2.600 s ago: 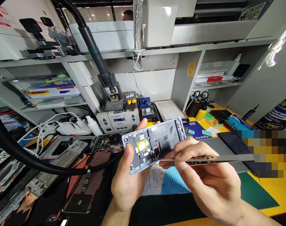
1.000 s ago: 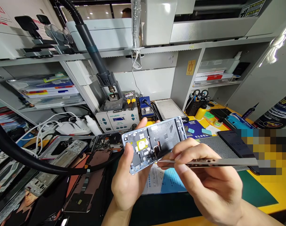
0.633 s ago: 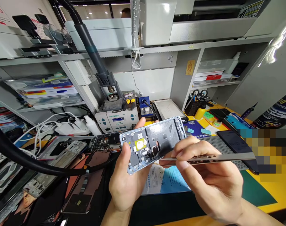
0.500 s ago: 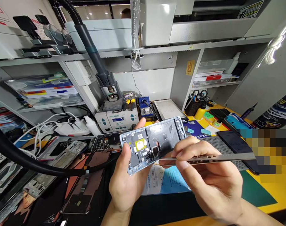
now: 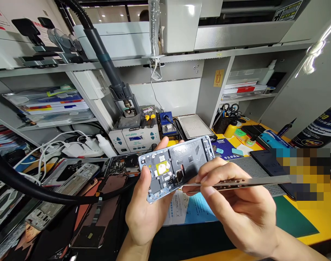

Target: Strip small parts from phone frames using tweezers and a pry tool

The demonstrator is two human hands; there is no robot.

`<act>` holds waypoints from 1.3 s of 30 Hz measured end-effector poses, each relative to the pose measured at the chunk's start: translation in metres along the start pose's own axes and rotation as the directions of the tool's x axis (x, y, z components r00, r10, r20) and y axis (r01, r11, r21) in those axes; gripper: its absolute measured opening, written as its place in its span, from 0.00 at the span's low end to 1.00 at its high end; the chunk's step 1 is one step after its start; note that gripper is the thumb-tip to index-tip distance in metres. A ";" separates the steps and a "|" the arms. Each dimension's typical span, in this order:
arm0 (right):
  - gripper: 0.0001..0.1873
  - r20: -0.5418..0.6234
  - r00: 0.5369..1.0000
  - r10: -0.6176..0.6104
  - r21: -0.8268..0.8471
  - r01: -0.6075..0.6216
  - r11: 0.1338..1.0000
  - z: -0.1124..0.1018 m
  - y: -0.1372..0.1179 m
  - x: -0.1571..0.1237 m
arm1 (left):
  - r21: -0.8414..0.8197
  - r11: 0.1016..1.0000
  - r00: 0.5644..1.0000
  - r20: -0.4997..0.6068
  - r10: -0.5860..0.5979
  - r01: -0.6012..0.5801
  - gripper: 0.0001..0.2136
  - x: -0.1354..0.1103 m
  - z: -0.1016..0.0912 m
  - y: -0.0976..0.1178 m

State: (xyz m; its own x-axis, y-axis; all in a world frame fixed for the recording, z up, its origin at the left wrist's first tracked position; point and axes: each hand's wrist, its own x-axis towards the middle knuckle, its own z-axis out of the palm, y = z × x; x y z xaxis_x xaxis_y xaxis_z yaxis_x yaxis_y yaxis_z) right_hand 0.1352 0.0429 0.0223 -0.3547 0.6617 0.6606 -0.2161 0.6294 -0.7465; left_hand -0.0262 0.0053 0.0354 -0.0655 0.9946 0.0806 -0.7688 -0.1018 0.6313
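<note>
My left hand (image 5: 145, 214) grips a light-blue phone frame (image 5: 176, 165) from below, with its open inside facing me; a yellow patch shows near its left end. Metal tweezers (image 5: 236, 183) are pinched in my right hand (image 5: 236, 210), thumb and fingers closed round them. Their tip touches the frame's lower edge by a small dark part near the middle. Both hands hover above a printed blue and white sheet (image 5: 189, 208) on the bench.
Stripped phone frames and boards (image 5: 73, 185) cover the left of the bench under a thick black hose (image 5: 32, 188). A soldering station (image 5: 135, 136) stands behind. A yellow and green mat (image 5: 298, 217), a dark phone (image 5: 266, 161) and tool holders lie to the right.
Both hands and the frame have drifted slightly left and down. The tweezers' tip stays at the frame's lower edge. Grips are unchanged.
</note>
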 end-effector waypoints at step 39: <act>0.12 -0.129 0.991 -0.044 -0.071 0.035 0.997 0.000 0.001 0.003 | -0.038 0.994 0.995 0.015 0.102 -0.102 0.25 0.004 -0.002 -0.003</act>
State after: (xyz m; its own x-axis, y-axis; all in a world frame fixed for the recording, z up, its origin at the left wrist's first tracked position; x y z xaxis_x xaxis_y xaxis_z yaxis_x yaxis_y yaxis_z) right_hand 0.1339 0.0457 0.0238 -0.2250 0.6803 0.6975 -0.1633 0.6794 -0.7153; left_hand -0.0256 0.0098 0.0321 -0.1347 0.9785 0.1560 -0.7818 -0.2017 0.5900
